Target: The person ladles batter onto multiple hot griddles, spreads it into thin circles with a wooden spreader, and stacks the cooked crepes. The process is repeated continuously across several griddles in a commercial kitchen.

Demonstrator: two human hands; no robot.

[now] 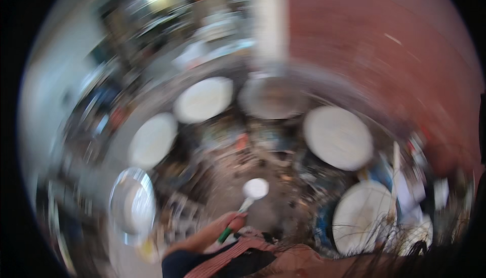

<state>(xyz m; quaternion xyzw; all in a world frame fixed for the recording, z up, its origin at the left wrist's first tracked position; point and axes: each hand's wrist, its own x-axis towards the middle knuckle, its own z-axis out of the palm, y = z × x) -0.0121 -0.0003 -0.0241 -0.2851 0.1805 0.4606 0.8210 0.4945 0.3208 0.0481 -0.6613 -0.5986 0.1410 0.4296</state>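
My left hand (236, 222) is closed around the green handle of a ladle-like tool (255, 189), whose round white end points away from me over the brown floor. Motion blur hides the finer detail of the grip. My right hand is out of view. Around the tool stand several containers with round white tops or contents, among them one at the right (338, 137), one at the upper left (204, 99) and one at the left (153, 140). Whether the white is a lid or a filling cannot be told.
A shiny metal-rimmed basin (133, 206) stands at the left. Beyond the ring of containers are a red wall (349, 20) and a pale post (269, 20). A blue drum with a pale top (360, 217) stands at the lower right, and a grey crate-like object (184, 213) lies near my left forearm.
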